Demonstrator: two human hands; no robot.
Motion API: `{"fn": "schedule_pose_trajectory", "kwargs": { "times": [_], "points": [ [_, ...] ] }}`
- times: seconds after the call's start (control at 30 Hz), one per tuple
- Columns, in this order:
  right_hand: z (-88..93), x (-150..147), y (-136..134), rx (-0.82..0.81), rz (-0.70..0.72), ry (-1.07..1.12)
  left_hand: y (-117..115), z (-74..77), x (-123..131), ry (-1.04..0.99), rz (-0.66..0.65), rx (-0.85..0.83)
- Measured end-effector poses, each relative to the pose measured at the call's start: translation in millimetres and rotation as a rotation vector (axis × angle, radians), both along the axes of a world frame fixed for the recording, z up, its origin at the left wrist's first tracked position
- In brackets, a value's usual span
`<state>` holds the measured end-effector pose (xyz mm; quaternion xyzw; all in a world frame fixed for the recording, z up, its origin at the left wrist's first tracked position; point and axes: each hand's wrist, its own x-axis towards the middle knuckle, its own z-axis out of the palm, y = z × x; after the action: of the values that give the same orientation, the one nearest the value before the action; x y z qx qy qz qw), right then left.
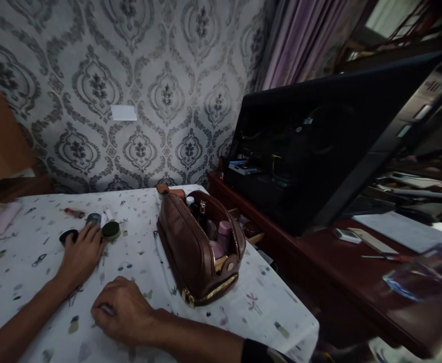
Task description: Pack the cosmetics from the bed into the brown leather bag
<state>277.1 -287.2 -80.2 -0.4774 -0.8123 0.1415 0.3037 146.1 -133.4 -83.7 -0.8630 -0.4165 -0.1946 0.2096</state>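
Note:
My left hand (82, 254) rests among small items on the patterned white cloth, its fingers spread. Its fingertips reach a dark round item (68, 236) and a small teal-grey jar (93, 219), both partly covered by the hand. Right beside the fingers lies a round green-topped container (111, 231). Behind it are small white tubes (108, 214). Nearer to me, my right hand (122, 310) lies loosely curled on the cloth, with nothing visible in it. A brown leather toiletry bag (185, 247) stands unzipped to its right, holding several bottles, one with a pink cap (224, 229).
A small reddish item (74, 213) lies behind the left hand. A large black television (300, 136) stands on a dark red desk (319, 262) at the right, with papers (405, 229) and a clear glass-like object (413, 277). An orange-brown box (1, 136) is at far left.

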Motion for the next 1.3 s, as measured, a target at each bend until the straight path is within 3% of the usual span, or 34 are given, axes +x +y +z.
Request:
{"fn": "schedule_pose_trajectory", "kwargs": {
  "times": [0.2, 0.37, 0.53, 0.7, 0.87, 1.1, 1.3],
  "points": [
    [-2.7, 2, 4, 0.012, 0.026, 0.004, 12, -12.7, -6, -0.086, -0.129, -0.017],
    [-2.1, 3, 2, -0.043, 0.012, 0.114, 13, -12.4, -12, -0.215, -0.181, -0.111],
    [-3.9, 5, 1, -0.059, 0.012, 0.255, 9, -14.7, -18, -0.386, -0.117, -0.172],
    [-2.8, 5, 1, -0.058, 0.023, 0.288, 5, -17.4, -16, -0.332, -0.055, -0.183],
    [0.3, 5, 1, -0.082, 0.020, 0.315, -2, -7.9, -4, -0.270, -0.034, -0.177],
    [0.6, 5, 1, -0.086, 0.025, 0.323, -12, 2.9, 16, -0.156, -0.163, -0.194],
    [1.5, 7, 0, -0.108, 0.048, 0.330, -17, 10.2, 13, -0.114, -0.134, -0.204]
  ]
}}
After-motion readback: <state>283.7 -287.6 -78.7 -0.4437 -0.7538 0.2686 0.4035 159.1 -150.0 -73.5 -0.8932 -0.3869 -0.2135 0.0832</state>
